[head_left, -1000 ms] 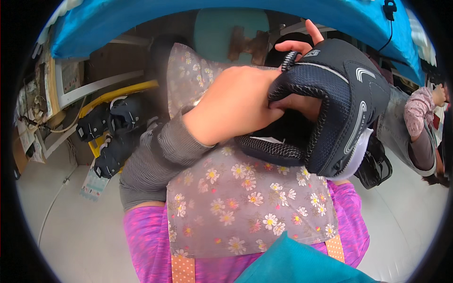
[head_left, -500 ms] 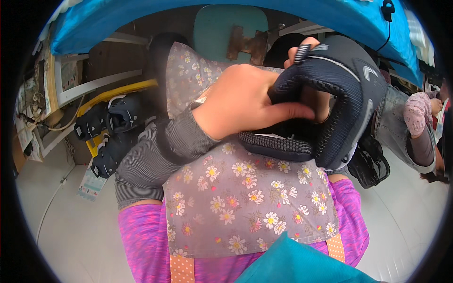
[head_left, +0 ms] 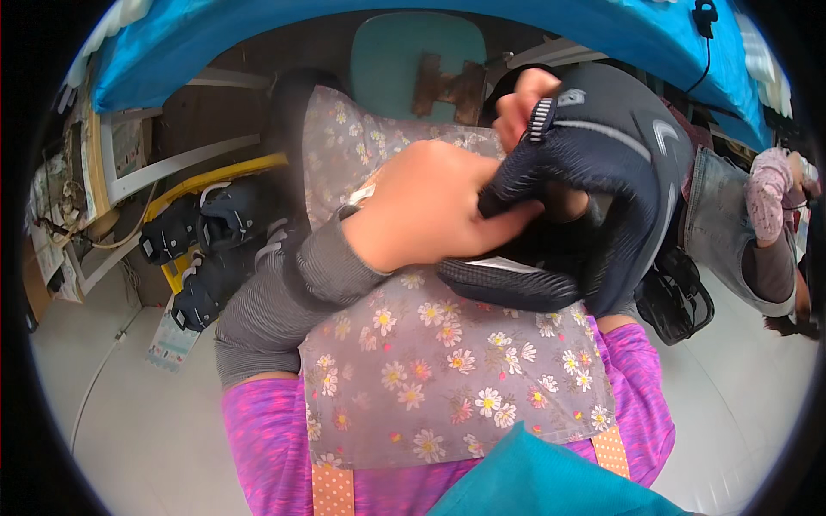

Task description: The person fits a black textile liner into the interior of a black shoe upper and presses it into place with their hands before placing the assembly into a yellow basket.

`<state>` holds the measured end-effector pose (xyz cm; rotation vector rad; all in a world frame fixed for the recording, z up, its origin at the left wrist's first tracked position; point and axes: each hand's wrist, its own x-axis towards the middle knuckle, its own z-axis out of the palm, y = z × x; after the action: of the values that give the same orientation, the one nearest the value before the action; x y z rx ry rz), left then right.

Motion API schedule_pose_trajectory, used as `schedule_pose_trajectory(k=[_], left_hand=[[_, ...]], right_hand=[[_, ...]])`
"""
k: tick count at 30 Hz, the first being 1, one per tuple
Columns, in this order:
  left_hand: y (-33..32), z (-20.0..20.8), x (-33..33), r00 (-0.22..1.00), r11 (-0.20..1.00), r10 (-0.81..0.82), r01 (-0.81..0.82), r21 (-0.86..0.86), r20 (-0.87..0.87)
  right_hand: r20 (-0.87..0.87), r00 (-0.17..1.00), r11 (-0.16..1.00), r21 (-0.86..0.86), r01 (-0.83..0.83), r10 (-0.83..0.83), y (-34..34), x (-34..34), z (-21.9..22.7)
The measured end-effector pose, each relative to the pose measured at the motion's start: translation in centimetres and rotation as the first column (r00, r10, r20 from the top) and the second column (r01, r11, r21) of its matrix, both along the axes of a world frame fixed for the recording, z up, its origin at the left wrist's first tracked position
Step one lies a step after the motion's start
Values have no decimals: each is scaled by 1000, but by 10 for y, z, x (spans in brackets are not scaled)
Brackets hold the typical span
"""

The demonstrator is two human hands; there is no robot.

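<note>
- Black knit shoe upper (head_left: 602,215), with pale trim lines, is held up over the person's lap, right of centre, above a grey flower-print apron (head_left: 447,378).
- Left hand (head_left: 430,215) is closed on the upper's near opening, fingers tucked into the edge and bending it inward.
- Right hand (head_left: 525,99) is mostly hidden behind the upper; only its fingers show, pinching the far top edge beside a striped pull tab.
- Step in hand looks like working or checking the collar of the upper, both hands gripping it.
- Next move likely calls for a firm hold at the far edge while the left fingers slide along the opening.
- More black shoe uppers (head_left: 206,249) lie in a yellow tray (head_left: 215,176) at the left.
</note>
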<state>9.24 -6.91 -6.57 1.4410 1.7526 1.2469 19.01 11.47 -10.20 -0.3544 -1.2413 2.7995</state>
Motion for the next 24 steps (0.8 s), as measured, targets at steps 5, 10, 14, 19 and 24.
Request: schedule_pose_trajectory(k=[5,10,14,19,24], left_hand=[[5,7,-2,1000,995,-5,4,-95,-10],[12,-2,1,985,929,-126,78,361,113],[-1,-8,0,989,999,-41,40,10,140],[-3,-17,0,922,997,75,-78,-6,379],[-4,-17,-2,960,996,-58,76,-56,273]], right_hand=[[-88,996,981,-194,-1,-16,-5,-11,5],[-225,955,814,-506,-285,195,-17,-14,-19],[-333,934,950,-229,-211,127,-17,-6,-15],[150,952,850,503,159,-266,-31,20,-18],[189,973,976,191,100,-136,-30,27,-29]])
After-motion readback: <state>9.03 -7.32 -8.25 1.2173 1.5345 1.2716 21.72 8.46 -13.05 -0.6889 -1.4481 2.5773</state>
